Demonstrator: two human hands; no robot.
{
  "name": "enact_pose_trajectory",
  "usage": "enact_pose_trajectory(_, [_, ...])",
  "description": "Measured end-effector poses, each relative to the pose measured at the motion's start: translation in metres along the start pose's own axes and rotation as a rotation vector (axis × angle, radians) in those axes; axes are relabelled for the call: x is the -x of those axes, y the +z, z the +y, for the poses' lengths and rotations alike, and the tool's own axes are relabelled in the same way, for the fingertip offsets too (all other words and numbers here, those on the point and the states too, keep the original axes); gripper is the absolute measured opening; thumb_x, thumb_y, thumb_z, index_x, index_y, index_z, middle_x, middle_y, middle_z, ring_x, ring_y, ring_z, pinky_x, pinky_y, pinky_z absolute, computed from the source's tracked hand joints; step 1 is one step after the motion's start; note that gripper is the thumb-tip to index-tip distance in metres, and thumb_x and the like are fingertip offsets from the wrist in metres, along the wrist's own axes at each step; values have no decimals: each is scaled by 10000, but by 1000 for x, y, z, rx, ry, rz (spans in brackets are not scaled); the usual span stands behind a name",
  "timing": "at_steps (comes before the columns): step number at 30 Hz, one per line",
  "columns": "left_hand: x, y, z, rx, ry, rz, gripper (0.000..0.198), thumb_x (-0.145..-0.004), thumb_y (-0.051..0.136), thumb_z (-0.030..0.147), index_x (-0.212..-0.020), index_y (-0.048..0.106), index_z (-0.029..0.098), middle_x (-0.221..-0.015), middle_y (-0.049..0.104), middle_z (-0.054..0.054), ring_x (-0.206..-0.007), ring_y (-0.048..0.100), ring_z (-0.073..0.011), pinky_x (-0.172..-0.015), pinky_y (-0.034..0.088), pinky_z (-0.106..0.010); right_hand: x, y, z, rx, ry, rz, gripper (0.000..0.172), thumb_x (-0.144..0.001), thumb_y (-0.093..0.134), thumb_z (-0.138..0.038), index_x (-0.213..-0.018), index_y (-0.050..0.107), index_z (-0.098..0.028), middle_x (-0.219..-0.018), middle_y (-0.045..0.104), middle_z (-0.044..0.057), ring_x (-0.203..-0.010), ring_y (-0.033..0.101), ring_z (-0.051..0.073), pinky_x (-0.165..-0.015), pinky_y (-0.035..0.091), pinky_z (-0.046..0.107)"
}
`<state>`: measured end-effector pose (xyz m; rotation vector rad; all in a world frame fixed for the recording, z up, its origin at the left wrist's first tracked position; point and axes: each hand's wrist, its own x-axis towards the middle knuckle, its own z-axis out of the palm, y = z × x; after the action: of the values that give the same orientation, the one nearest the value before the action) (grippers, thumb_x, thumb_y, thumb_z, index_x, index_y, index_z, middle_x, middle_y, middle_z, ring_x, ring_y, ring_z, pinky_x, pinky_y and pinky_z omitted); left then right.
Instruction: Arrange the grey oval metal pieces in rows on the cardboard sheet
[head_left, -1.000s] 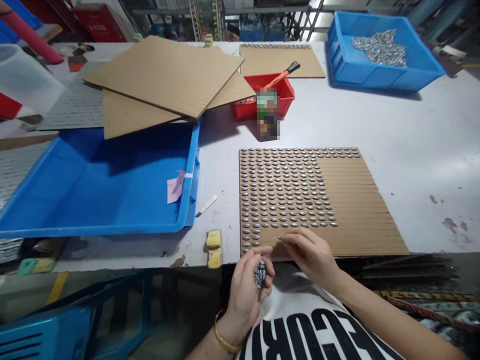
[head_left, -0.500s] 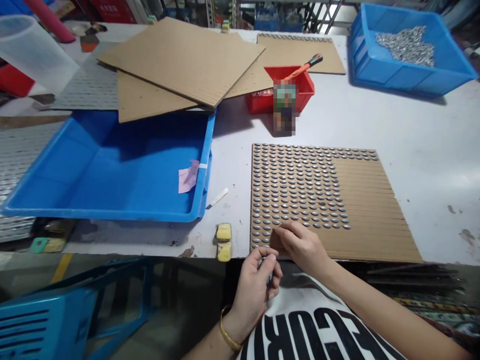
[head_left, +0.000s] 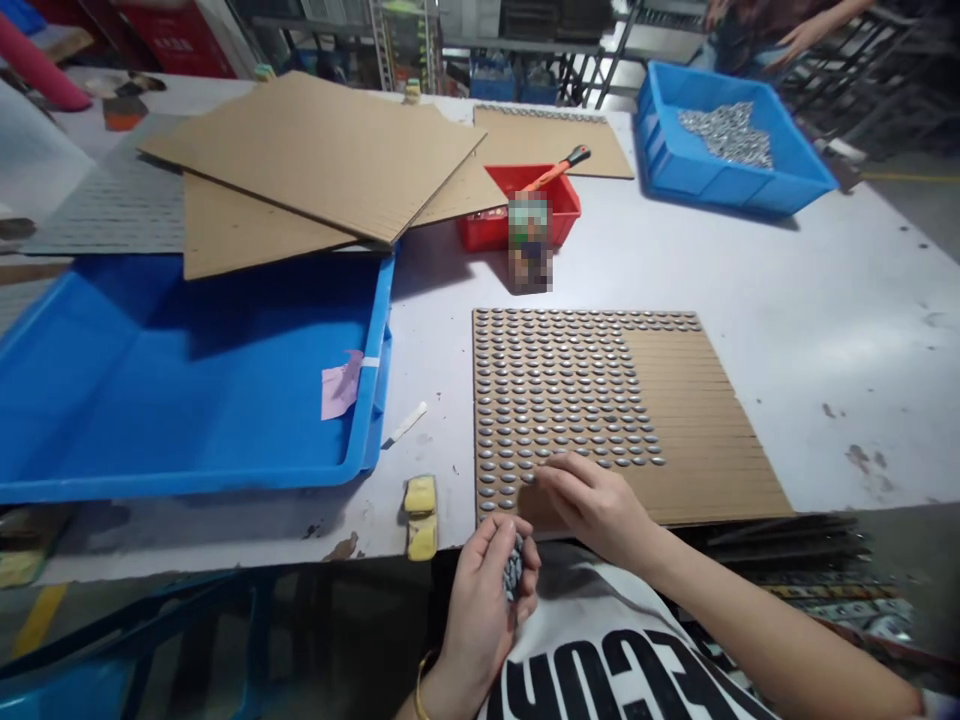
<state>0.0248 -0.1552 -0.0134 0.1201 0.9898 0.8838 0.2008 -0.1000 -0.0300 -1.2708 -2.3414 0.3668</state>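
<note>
Head view: left hand (head_left: 489, 572) cupped round half-hidden metal pieces (head_left: 513, 576); right hand (head_left: 598, 502) over cardboard sheet (head_left: 697, 420), fingertip grip impossible to tell.

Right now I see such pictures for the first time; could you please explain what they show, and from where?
There is no robot: one camera on a person's head looks forward and down at their two bare hands. The left hand cups small grey pieces. The right hand is over a cardboard sheet, its fingers close to rows of similar pieces; whether they pinch one is hard to tell. Also on the white table are a large blue tray, a red bin and a blue bin holding shiny pieces.
</note>
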Motion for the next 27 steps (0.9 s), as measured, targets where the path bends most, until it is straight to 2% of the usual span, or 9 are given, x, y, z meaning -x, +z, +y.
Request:
enact_pose_trajectory(3, [-1,7,6,-29,2,5,235,-837,590,392,-831,527,166,-670,520,17,-495,412,-47,-384,223,-145,-7,-32,32,86,83,132,192,-885,522,-163,-1036,628,-216,-1025,654,67,-912,619,162,-783,503,262])
enact_pose_trajectory(6, [-3,14,9,-66,13,-1,228,-836,595,390,-834,523,173,-691,520,19,-508,414,-47,-392,220,-151,-18,-59,81,259,159,175,148,-898,513,-210,-939,655,-208,-943,676,54,-862,622,174,-743,486,274])
enact_pose_trajectory(9, [-7,21,8,-90,12,-17,213,-845,585,382,-832,517,180,-703,517,21,-521,416,-49,-394,210,-156,-34,-71,121,407,131,87,189,-909,480,-205,-922,669,-203,-945,681,49,-864,612,183,-706,452,272])
enact_pose_trajectory(11, [-9,24,6,-95,-1,-24,210,-849,580,382,-832,518,182,-709,517,20,-525,414,-50,-396,208,-158,-44,-71,135,473,98,10,207,-908,472,-198,-923,679,-205,-942,681,48,-863,601,183,-671,424,269])
enact_pose_trajectory(15, [-13,27,4,-96,-20,-5,220,-842,587,392,-827,519,183,-710,512,23,-523,407,-46,-400,211,-158,-56,-66,144,563,47,-110,241,-921,452,-213,-931,693,-215,-910,675,54,-858,579,182,-616,361,269])
enact_pose_trajectory(18, [-15,27,5,-97,-28,23,234,-826,607,399,-826,518,183,-706,507,24,-523,411,-44,-401,209,-158,-60,-63,145,584,38,-151,267,-936,425,-229,-947,692,-219,-921,672,52,-869,576,179,-599,333,270])
enact_pose_trajectory(27, [-16,24,9,-90,-31,45,252,-797,637,408,-818,525,183,-709,513,20,-528,411,-46,-410,220,-160,-71,-65,148,523,147,-212,233,-912,462,-276,-921,689,-226,-950,678,28,-847,598,173,-610,353,265])
